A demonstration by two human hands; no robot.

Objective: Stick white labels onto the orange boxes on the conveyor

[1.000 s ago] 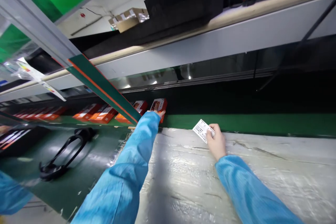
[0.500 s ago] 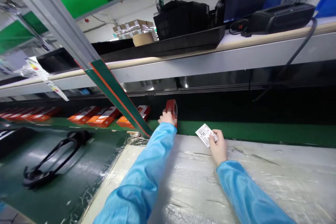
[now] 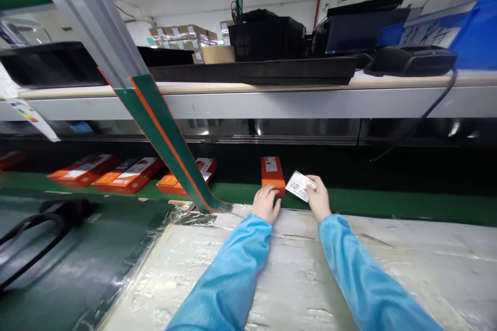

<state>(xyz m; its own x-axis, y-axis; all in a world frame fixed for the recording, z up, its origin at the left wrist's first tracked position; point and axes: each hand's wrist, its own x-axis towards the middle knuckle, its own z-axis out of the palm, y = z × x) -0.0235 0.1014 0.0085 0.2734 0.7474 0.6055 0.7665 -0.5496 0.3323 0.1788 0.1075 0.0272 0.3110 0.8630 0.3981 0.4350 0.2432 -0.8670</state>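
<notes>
An orange box point(image 3: 272, 176) with a white label on top lies flat on the conveyor belt, its short end toward me. At its near end is my left hand point(image 3: 266, 204), fingers stretched out and thumb apart; whether the fingertips touch the box I cannot tell. To the right of the box, my right hand point(image 3: 319, 199) pinches a white printed card point(image 3: 298, 186) by its right edge. The card is tilted, with small black print and barcode-like lines facing up, and its left corner is close to the box.
More orange boxes point(image 3: 134, 176) lie on the belt point(image 3: 373, 199) to the left, partly behind a slanted post point(image 3: 165, 132). A film-covered worktop point(image 3: 295, 279) is under my forearms. Above the belt runs a shelf point(image 3: 248, 103) carrying black trays and a device with a hanging cable point(image 3: 435, 106).
My left hand has let go of the orange box, which was tilted up and now lies flat, and has drawn back toward me. The card in my right hand has come nearer the box.
</notes>
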